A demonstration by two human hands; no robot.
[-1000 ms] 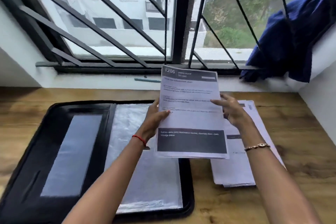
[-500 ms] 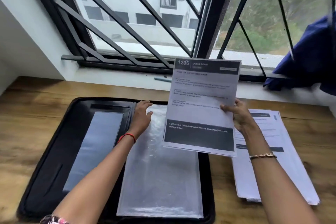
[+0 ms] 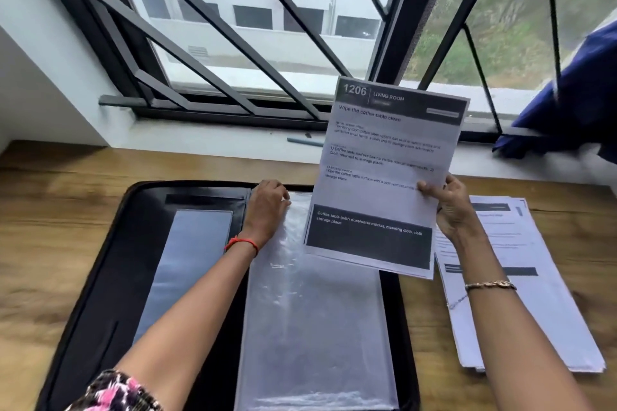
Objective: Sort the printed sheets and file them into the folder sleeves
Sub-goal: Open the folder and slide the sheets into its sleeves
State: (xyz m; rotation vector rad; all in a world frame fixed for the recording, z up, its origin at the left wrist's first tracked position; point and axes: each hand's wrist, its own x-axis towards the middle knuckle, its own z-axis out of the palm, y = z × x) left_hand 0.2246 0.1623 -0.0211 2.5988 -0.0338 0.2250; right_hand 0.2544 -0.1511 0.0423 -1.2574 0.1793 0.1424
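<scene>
Wooden table; barred window behind; blue cloth on sill, right; pencil-like stick on sill.

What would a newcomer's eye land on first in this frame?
The printed sheet headed "1206 Living Room" stands out first, held up by the right hand in front of the barred window. Below it an open black folder lies on the wooden table, with the left hand resting at the top of its clear sleeves. A stack of sheets lies to the right of the folder.
</scene>
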